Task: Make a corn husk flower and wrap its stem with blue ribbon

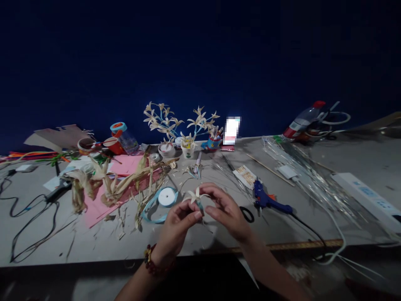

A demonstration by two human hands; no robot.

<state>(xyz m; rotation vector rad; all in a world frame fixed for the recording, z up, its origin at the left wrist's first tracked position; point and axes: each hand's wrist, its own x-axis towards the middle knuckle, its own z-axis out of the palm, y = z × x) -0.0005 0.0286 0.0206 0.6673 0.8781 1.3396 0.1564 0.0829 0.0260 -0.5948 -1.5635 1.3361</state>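
Near the front edge of the table, a small cream-coloured handmade flower [194, 196] with a blue-wrapped base is between my hands. My left hand [178, 223] pinches its base between thumb and fingers; a beaded bracelet is on that wrist. My right hand [228, 211] curls around the flower's other side, fingers at a petal and thumb close beside the blue base. Its exact contact is partly hidden. Just left of the hands lies a white tape roll [167, 196] with a loop of light blue tape [153, 217]. A blue glue gun [271, 202] rests to the right.
Dried corn husks [108, 188] lie on pink paper [94, 211] at left. Behind the hands stand finished flower sprays [163, 117] and a white cup [188, 150]. Wires [308, 171], a power strip [368, 198] and a black ring [247, 214] are to the right.
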